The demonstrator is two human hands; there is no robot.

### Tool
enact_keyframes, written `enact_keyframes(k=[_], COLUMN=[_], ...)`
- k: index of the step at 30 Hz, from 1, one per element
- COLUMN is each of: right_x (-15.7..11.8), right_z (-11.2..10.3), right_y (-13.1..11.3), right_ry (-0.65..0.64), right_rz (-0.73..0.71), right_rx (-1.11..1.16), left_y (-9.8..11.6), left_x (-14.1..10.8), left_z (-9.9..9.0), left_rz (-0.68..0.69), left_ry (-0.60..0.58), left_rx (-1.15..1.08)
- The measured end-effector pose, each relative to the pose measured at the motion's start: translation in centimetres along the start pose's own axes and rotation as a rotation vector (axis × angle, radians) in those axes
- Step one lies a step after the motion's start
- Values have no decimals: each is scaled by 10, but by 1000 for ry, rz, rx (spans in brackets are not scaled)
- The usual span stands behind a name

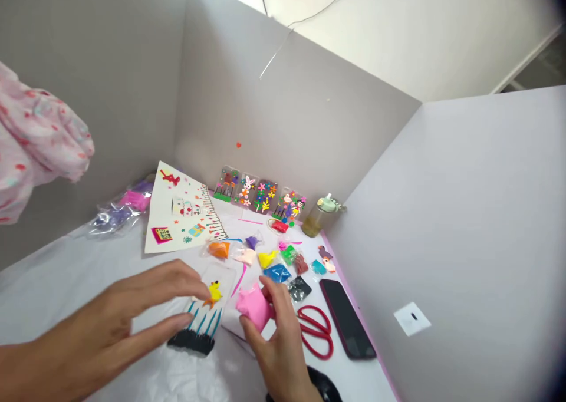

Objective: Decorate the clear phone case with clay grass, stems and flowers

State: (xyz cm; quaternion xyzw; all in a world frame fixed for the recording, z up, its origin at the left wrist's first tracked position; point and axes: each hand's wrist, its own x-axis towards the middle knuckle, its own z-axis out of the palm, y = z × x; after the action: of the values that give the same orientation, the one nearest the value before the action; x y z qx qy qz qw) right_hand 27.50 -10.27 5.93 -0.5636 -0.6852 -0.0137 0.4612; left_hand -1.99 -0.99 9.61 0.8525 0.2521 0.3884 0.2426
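Pink modelling clay [253, 305] is gripped between the thumb and fingers of my right hand [280, 337], above a whitish box-like thing at the table's front. My left hand [145, 307] has its thumb and fingers apart, with nothing between them. It hovers beside a clear phone case [225, 277] that lies flat. A yellow clay duck [215, 291] with orange parts sits on the case, above blue clay strips and a black clay band [192, 342]. My left fingertips cover part of the case; whether they touch it I cannot tell.
Red-handled scissors [316, 331] and a dark phone [347, 319] lie to the right. Several small clay packets [277, 272] spread behind my hands. Decorated cases [265, 195], a bottle [319, 214] and a picture sheet [181, 213] stand farther back, near the grey partition [283, 107].
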Motion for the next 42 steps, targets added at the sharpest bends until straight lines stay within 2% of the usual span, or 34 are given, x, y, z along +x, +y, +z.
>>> enact_keyframes(k=[3,5,8,11,17,22,28,33,35,38,42], right_x=[0,0,-2,-2,-1,1,-5,-16,-16,-13,-4], right_z=[1,0,-3,-4,2,0,7,24,26,20,1], right_y=[-10,-11,-11,-15,-28,-28,-20,-14,-13,-16,-22], right_ry=[113,154,169,212,312,309,262,263,263,233,133], right_rz=[-51,-66,-59,-48,-78,-79,-22,90,89,50,128], right_rx=[79,91,74,62,43,48,127,143,118,105,273], left_y=[19,24,24,23,26,31,20,21,25,30,34], left_x=[29,39,44,44,44,50,59,60,62,67,75], left_z=[23,33,41,44,52,56,49,47,48,49,50], left_rz=[83,125,168,156,66,103,27,-175,-244,-241,-220], left_ry=[-126,-155,-120,-81,-186,-146,-331,-199,-214,-315,-309], left_rx=[-39,-36,-29,-19,-55,-175,-195,-295,-305,-289,-305])
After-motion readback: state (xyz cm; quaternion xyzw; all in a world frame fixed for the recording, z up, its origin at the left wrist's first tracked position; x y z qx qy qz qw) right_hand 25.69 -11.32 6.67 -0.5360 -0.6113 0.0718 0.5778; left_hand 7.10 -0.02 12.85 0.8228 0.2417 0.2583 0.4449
